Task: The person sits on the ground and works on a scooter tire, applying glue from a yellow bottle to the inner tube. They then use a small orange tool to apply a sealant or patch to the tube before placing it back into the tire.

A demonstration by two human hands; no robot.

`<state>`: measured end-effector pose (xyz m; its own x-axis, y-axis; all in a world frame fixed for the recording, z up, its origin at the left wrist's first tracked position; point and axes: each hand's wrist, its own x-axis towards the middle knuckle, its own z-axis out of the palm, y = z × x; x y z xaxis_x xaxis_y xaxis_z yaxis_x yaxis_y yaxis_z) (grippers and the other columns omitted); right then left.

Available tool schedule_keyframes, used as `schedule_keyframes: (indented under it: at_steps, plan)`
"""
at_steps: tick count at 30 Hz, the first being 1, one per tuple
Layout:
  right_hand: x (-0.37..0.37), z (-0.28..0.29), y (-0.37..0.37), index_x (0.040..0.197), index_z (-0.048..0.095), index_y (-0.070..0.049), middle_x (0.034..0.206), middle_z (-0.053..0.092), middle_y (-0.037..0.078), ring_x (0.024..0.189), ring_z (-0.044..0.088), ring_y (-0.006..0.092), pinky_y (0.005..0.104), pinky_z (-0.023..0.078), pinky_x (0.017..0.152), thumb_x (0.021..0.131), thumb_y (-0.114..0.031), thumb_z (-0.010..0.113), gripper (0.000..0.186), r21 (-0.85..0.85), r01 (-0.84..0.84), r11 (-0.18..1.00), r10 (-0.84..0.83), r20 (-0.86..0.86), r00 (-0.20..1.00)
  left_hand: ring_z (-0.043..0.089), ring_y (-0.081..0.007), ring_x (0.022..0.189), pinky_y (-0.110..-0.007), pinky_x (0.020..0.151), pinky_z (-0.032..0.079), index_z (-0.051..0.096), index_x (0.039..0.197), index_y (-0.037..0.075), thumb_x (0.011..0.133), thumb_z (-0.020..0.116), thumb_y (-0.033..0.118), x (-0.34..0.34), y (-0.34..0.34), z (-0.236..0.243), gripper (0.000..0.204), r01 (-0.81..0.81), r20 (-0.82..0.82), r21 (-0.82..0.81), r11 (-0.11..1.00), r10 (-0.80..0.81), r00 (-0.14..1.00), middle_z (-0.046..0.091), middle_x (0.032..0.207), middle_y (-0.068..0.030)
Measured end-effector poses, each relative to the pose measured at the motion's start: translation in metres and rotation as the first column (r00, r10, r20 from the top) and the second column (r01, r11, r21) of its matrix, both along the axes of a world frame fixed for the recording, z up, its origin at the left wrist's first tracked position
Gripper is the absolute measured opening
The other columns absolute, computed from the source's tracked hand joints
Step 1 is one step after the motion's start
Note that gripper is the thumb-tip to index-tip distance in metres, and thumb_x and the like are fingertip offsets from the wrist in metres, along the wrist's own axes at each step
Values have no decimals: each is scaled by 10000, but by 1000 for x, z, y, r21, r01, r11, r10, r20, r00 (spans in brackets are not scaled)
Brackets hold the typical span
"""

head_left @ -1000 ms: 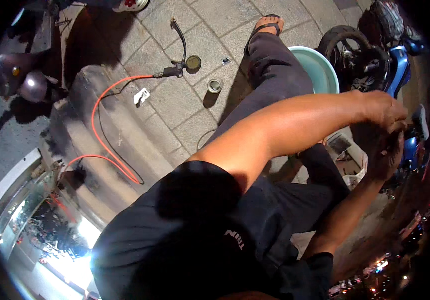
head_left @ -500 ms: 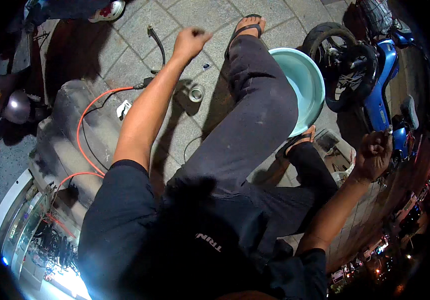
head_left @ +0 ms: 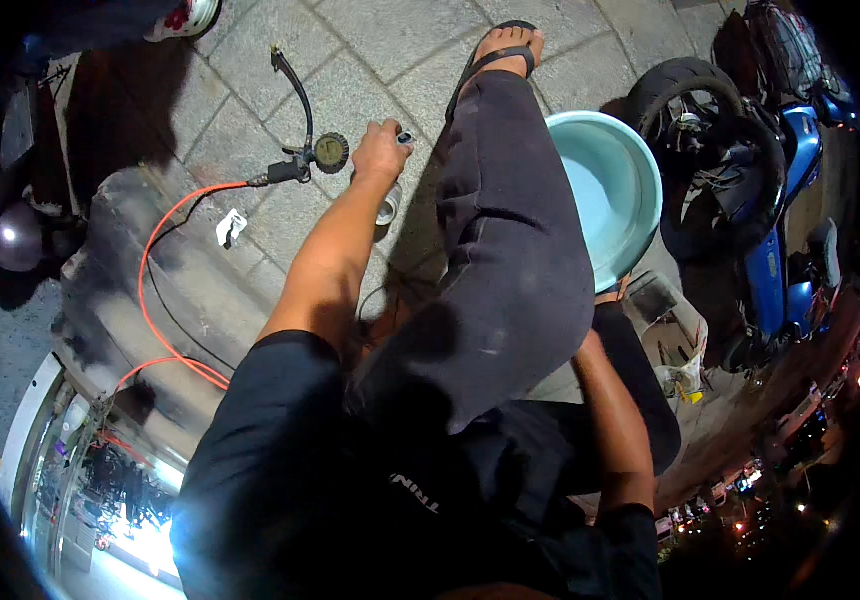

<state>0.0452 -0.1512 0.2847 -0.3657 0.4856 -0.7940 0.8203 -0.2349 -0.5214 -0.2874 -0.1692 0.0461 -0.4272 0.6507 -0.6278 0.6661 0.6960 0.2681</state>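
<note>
Paving: left hand (head_left: 380, 152) grip holds small dark object (head_left: 405, 137) above can (head_left: 388, 205).

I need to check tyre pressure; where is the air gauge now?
In the head view, upper left: the gauge lies on the paving, just left of the left hand, at the orange hose's end.

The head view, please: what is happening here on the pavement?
A person sits on the paving stones. The left hand reaches over a small metal can, next to an air pressure gauge on an orange hose. The right hand is hidden behind the leg. A turquoise basin and a blue motorbike stand to the right.
</note>
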Motion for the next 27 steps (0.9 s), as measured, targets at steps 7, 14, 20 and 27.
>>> schedule_keyframes:
  at_steps: [7, 14, 20, 27]
  plan:
    - [-10, -44, -40, 1222, 748, 43, 1103, 794, 198, 960, 725, 211, 377, 566, 880, 1018, -156, 675, 294, -97, 137, 986, -140, -32, 990, 682, -394, 1142, -526, 925, 564, 711, 1166, 111, 927, 780, 324, -9, -2, -40, 328, 213, -36, 77, 974, -211, 977, 659, 1221, -161]
    - [27, 6, -62, 1231, 743, 46, 1108, 792, 195, 973, 726, 211, 371, 568, 883, 1016, -176, 687, 314, -156, 170, 973, -154, 104, 982, 733, -433, 1055, -558, 857, 590, 660, 1147, 58, 942, 728, 238, -11, 3, -35, 281, 320, -11, 93, 943, -320, 947, 711, 1173, -210]
    - [13, -22, -54, 1239, 738, 49, 1113, 790, 192, 985, 727, 211, 367, 570, 885, 1014, -194, 698, 333, -169, 191, 967, -180, 81, 980, 736, -410, 1078, -531, 874, 597, 694, 1148, 70, 954, 749, 301, -14, 7, -28, 307, 350, 17, 14, 937, -350, 937, 713, 1179, -191]
    - [-9, -87, -43, 1248, 733, 52, 1118, 788, 188, 999, 728, 212, 361, 572, 888, 1012, -214, 710, 356, -199, 313, 929, -317, 10, 948, 741, -407, 1088, -526, 872, 603, 638, 1204, 22, 953, 752, 298, -10, 1, -22, 391, 275, -33, 22, 961, -274, 961, 741, 1183, -211]
